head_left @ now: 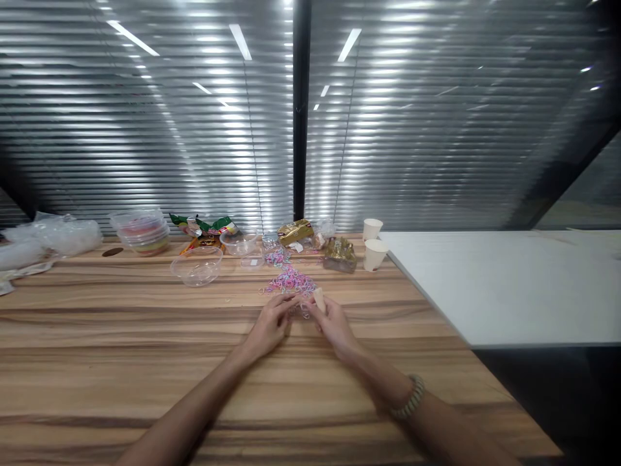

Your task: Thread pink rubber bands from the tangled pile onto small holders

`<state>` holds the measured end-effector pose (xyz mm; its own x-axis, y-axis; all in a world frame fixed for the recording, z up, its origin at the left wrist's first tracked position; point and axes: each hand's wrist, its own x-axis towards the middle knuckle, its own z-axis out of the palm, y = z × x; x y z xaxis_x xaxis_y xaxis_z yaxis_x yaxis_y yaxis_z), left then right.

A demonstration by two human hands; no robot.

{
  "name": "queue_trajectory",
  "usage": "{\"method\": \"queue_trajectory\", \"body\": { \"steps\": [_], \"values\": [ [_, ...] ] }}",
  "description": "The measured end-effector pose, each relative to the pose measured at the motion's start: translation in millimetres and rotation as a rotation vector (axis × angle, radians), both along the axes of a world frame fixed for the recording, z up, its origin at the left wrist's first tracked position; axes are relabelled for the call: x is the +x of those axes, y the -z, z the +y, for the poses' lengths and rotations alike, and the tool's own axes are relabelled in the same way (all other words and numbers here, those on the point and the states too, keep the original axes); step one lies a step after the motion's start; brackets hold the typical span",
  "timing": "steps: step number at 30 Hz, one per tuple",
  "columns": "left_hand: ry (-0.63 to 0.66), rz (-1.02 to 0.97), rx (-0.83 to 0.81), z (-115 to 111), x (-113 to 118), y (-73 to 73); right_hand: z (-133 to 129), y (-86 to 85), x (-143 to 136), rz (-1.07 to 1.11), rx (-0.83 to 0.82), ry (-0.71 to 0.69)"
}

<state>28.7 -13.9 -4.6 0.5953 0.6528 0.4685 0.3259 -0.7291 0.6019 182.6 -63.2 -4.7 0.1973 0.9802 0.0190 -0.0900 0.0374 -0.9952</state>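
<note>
A loose pile of small pink, purple and pale rings [291,279] lies on the wooden table [310,401], just beyond my fingers. My left hand [272,323] rests at the near edge of the pile, its fingers bent together towards the right; what they hold, if anything, is too small to name. Between thumb and fingers of my right hand [336,325] is a short pale, flat piece [319,299] that sticks up. Several small rings [305,312] hang or lie between the two hands, whose fingertips nearly meet.
Behind the pile stand clear bowls [198,266], golden packets [339,254] and green packets [213,225]. Two paper cups [375,254] are at the back right, stacked lidded tubs [140,232] and plastic bags [65,234] at the back left. A white table [504,285] adjoins on the right.
</note>
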Motion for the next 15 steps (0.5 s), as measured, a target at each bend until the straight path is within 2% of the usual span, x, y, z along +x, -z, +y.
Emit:
{"method": "queue_trajectory", "body": {
  "steps": [3,5,9,15],
  "values": [
    [0.009,-0.025,-0.013,-4.0,1.5,-5.1,-0.9,-2.6,-1.5,-0.039,0.019,-0.037],
    [-0.002,-0.092,-0.095,-5.8,2.9,-5.2,-1.4,-3.6,-2.3,-0.053,0.026,-0.068],
    [-0.008,-0.215,-0.296,-6.9,6.4,0.3,-2.0,-2.4,-2.6,-0.101,0.053,-0.113],
    [-0.029,-0.242,-0.355,-2.4,8.5,9.3,0.1,3.4,-1.2,-0.172,0.095,-0.108]
  ]
}}
